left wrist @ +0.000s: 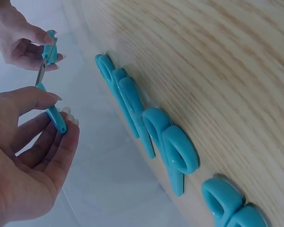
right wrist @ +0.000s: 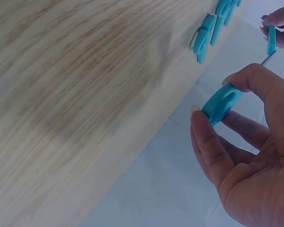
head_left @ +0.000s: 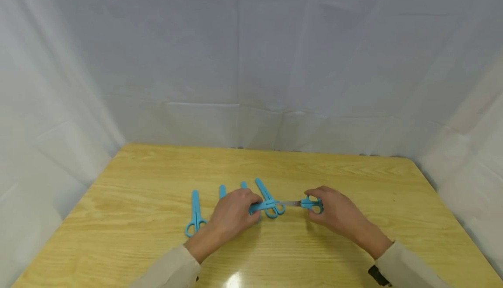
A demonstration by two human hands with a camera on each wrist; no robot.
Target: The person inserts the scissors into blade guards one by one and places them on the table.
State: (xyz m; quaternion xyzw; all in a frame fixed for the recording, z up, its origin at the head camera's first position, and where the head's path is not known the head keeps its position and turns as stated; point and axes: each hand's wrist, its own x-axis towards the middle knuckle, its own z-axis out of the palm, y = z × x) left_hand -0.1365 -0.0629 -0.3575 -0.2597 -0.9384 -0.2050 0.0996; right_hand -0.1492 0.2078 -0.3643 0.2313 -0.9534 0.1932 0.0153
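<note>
Above the table, my right hand (head_left: 335,211) pinches the blue handles of a pair of scissors (head_left: 312,204) between thumb and fingers. My left hand (head_left: 233,211) grips a slim blue blade cover (head_left: 261,206) at the other end. Bare metal blades (left wrist: 40,73) span the gap between the handles and the cover, with the tips at the cover's mouth. In the right wrist view the handle loops (right wrist: 222,101) sit at my fingertips. The scissors lie roughly level, pointing left.
Several more blue scissors in covers lie in a row on the wooden table (head_left: 157,178): one pair (head_left: 195,209) at the left, another (head_left: 263,187) behind the held blades, others partly hidden by my left hand. White cloth (head_left: 251,60) hangs behind the table and at both sides.
</note>
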